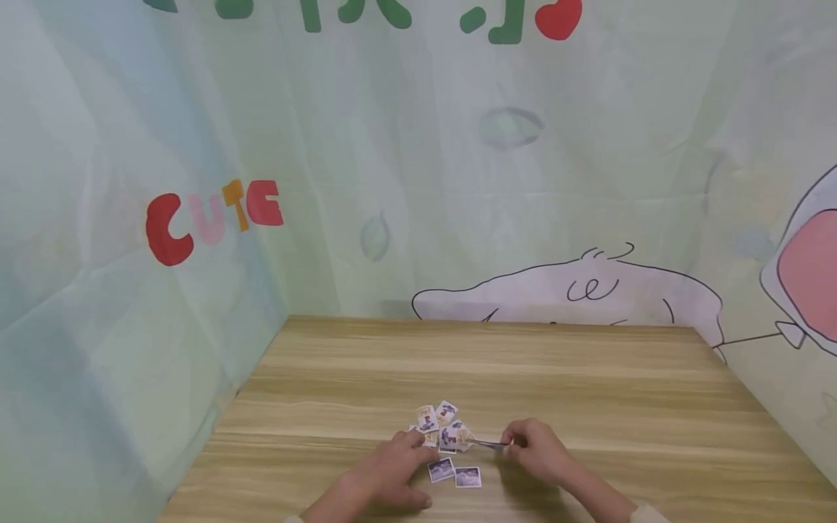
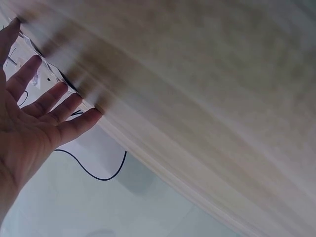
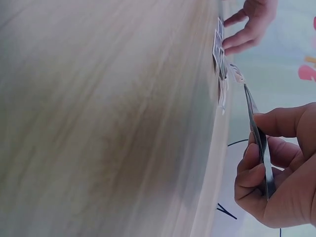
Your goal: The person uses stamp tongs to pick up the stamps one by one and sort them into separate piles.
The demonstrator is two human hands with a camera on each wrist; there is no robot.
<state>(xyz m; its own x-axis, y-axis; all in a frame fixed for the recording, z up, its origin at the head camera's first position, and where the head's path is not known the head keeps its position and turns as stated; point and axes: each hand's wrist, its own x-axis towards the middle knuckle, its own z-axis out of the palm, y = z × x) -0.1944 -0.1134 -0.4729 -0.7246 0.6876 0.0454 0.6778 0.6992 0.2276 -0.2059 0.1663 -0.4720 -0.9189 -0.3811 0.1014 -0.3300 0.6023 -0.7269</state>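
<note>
My right hand (image 1: pixel 540 452) holds metal tweezers (image 3: pixel 260 136) between thumb and fingers, tips pointing left. At the tips is a small picture card (image 3: pixel 237 74), tilted up from the others in the right wrist view. A loose pile of small white-bordered picture cards (image 1: pixel 427 419) lies left of the tweezers. My left hand (image 1: pixel 392 471) rests palm down with fingers spread, its fingertips at the left edge of the pile. Nearer to me, two purple-grey picture cards (image 1: pixel 467 477) lie side by side, right of the left hand's fingers.
The wood-grain table (image 1: pixel 327 378) runs back to a pale green cloth backdrop (image 1: pixel 405 181) printed with letters and a cartoon figure. Cloth also hangs along the left and right sides of the table.
</note>
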